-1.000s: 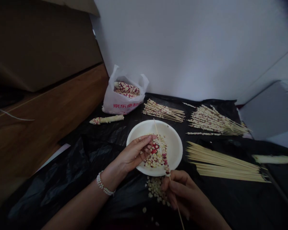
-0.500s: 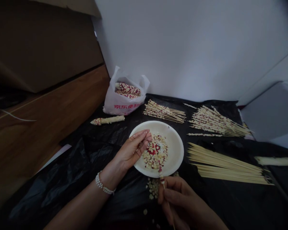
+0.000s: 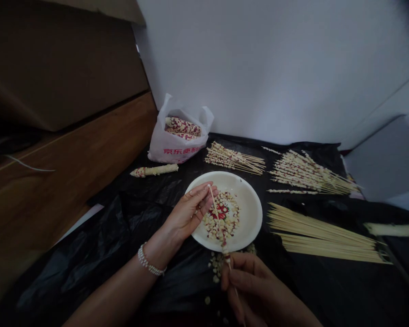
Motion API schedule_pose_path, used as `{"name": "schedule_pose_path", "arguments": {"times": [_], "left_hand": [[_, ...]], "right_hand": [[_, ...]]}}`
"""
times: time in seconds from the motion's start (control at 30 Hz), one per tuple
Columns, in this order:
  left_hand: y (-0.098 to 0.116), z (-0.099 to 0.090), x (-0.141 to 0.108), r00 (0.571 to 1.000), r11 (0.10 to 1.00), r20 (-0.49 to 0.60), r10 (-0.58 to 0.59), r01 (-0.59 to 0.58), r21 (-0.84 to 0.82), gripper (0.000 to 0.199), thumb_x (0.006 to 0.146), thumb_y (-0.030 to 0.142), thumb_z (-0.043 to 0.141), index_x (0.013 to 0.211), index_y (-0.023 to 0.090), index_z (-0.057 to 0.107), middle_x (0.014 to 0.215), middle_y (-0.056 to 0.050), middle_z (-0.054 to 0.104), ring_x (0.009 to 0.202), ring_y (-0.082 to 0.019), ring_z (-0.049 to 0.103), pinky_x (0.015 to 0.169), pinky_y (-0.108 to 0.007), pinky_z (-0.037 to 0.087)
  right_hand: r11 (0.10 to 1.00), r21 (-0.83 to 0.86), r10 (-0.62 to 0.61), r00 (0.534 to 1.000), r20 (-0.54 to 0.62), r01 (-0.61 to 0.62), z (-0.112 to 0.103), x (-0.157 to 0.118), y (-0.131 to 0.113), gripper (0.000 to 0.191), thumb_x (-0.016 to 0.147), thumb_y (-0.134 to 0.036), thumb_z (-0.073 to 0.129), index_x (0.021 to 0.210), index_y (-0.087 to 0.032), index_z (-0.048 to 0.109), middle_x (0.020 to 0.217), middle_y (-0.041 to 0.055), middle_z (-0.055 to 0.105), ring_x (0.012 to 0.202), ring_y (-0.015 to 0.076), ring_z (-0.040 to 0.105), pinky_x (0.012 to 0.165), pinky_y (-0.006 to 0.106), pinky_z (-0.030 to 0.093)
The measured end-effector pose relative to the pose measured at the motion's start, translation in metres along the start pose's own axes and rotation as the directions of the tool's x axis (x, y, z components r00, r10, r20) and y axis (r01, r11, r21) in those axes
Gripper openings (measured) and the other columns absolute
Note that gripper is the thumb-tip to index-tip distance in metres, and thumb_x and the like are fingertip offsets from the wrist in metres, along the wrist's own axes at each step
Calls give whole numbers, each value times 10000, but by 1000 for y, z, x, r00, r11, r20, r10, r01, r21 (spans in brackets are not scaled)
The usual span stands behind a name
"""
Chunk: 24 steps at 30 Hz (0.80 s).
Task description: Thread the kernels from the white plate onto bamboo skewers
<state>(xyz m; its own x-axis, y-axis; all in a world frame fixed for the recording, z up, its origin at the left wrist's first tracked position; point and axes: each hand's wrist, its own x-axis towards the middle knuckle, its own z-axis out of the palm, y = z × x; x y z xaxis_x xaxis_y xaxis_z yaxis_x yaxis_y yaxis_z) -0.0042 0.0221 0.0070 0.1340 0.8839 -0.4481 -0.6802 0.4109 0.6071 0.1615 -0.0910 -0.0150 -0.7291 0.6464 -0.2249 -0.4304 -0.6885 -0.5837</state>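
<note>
My right hand [image 3: 254, 284] grips a thin wooden skewer [image 3: 212, 200] that slants up and away over the bowl. Cream and dark red corn kernels are threaded on its lower part, just above my fingers. At the skewer's tip my left hand [image 3: 191, 211] has thumb and fingers closed around a pale corn kernel [image 3: 209, 185]; its fingers partly hide one another. Beneath lies a white bowl [image 3: 254, 206] with loose cream and red corn kernels [image 3: 233, 218] over a red printed pattern. More pale bits [image 3: 216, 268] lie on the black plastic sheet in front of it.
Behind the bowl stands a white plastic bag [image 3: 158, 143] with corn cobs [image 3: 183, 125]. A mostly stripped cob [image 3: 158, 170] lies beside it. Threaded skewers form two piles, one mid-back [image 3: 231, 156] and one at right [image 3: 296, 172]. Bare skewers [image 3: 320, 231] lie nearer; a bare cob [image 3: 393, 229] is far right.
The skewer's tip has swung slightly left to my left fingertips, where a pale kernel now shows at its end. My right hand has shifted a little left with the skewer.
</note>
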Motion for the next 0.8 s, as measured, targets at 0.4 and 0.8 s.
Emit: {"name": "schedule_pose_path", "arguments": {"times": [0.4,0.8], "left_hand": [[-1,-1,0,1000,1000,-1,21,-21,15,160,825,61,601,940,109,702,874,-85,738,741,-106,700,633,-139,571],[-1,0,-2,997,996,-3,79,-79,38,162,826,52,595,917,107,717,878,-86,744,774,-107,698,674,-143,563]], "right_hand": [[999,14,29,999,-18,-29,4,2,-2,228,862,-361,604,832,-136,628,505,-12,620,319,29,435,335,121,277],[1000,13,17,1000,-6,-16,2,1,0,218,877,-351,585,851,-138,624,523,-11,626,309,24,425,317,120,247]]}}
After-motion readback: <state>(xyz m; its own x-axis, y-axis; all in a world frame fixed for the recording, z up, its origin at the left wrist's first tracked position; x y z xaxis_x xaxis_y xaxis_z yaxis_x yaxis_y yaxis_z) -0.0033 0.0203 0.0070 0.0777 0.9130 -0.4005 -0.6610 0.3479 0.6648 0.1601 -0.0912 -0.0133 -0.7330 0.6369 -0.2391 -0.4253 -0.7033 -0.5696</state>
